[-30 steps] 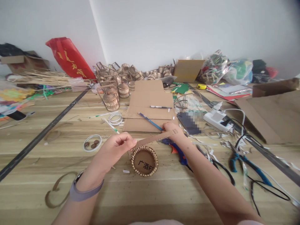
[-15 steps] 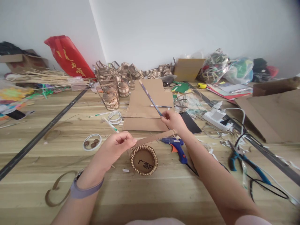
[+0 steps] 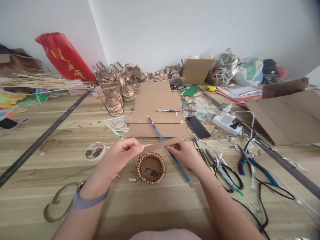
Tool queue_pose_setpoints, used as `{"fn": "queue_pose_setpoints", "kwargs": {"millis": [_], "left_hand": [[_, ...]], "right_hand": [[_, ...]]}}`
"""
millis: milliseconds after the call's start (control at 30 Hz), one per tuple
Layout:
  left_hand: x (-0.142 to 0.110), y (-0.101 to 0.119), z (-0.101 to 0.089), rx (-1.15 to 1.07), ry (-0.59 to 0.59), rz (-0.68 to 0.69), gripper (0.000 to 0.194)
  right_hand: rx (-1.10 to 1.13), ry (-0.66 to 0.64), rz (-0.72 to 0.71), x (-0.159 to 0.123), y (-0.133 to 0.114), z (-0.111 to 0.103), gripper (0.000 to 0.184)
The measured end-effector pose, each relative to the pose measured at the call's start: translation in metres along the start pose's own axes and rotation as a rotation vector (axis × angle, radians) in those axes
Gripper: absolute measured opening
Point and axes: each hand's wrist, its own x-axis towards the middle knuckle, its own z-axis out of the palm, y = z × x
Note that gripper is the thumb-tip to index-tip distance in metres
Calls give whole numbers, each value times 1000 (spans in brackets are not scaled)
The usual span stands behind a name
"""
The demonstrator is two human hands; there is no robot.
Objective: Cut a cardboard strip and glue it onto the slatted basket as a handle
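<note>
My left hand [image 3: 125, 151] pinches the left end of a narrow cardboard strip [image 3: 156, 145], just above a small round basket [image 3: 139, 169]. Short pale sticks ring the basket's wall, and its cardboard bottom bears black printed characters. At the strip's right half, my right hand [image 3: 185, 154] has its thumb and fingers closed on the lower edge. A blue pencil [image 3: 180, 168] slants beneath the strip and my right fingertips, its point towards me; whether those fingers touch it I cannot tell.
Scissors [image 3: 231, 178], a yellow-and-black tool [image 3: 203, 155] and blue-handled pliers [image 3: 260, 170] lie to the right. A phone [image 3: 198, 127] sits beside cardboard sheets [image 3: 140, 130] carrying a pen [image 3: 168, 110]. Finished lidded baskets [image 3: 113, 105] stand behind. A white ring [image 3: 86, 155] encloses brown pieces.
My right hand has drawn the pencil nearer and come down to the strip. The glue gun beside the basket has gone from view. My left hand keeps its pinch. The view has shifted slightly.
</note>
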Motion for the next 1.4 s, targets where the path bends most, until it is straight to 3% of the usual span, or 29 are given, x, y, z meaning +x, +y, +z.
{"fn": "queue_pose_setpoints", "kwargs": {"millis": [100,200,300,400,500,733,867,1033,1233,1400], "left_hand": [[0,1,-1,0,-6,-2,39],[1,4,-1,22,2,-12,39],[2,6,-1,48,6,-14,39],[1,5,-2,65,1,-2,40],[1,3,-7,121,-18,-1,40],[27,32,-11,352,-282,56,40],[49,49,-3,337,-366,19,32],[60,51,7,257,-465,-39,29],[60,52,7,121,-573,-170,27],[59,51,9,135,-579,-159,23]], "right_hand": [[100,99,-6,-4,-7,-19,27],[232,223,-87,-3,-31,-50,34],[87,51,-194,-2,-57,-68,27],[89,-254,-204,0,-69,-66,25],[160,-387,-136,4,-66,-58,31],[251,-439,-52,7,-61,-57,30],[211,-443,-49,8,-62,-56,30],[200,-421,-90,8,-61,-54,27],[170,-464,-33,8,-65,-55,31],[155,-510,22,7,-68,-54,30]]}}
